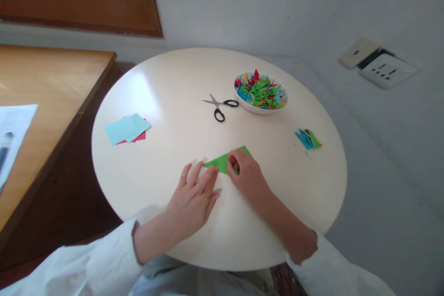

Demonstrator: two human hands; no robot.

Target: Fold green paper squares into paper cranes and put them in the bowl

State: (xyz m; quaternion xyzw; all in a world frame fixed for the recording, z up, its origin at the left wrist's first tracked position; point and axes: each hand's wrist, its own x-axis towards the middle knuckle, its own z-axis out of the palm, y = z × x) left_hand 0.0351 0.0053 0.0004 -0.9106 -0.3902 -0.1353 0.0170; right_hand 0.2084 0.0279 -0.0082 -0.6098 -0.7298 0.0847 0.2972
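Observation:
A folded piece of green paper (219, 162) lies flat on the round white table, narrowing to a point at its left. My left hand (193, 196) rests with fingers spread, its fingertips on the paper's left end. Over the right part of the paper, my right hand (249, 173) is curled with thumb and fingers closed on it or pressing it; the exact contact is partly hidden by the fingers. The paper's far corner shows beyond the right knuckles.
Beyond my hands, scissors (219, 105) lie spread beside a white bowl (261, 110) of colourful folded paper pieces. Light blue and red sheets (126, 129) lie left, paper strips (308, 139) right. A wooden desk (58, 74) stands left of the round table (173, 83); walls border it.

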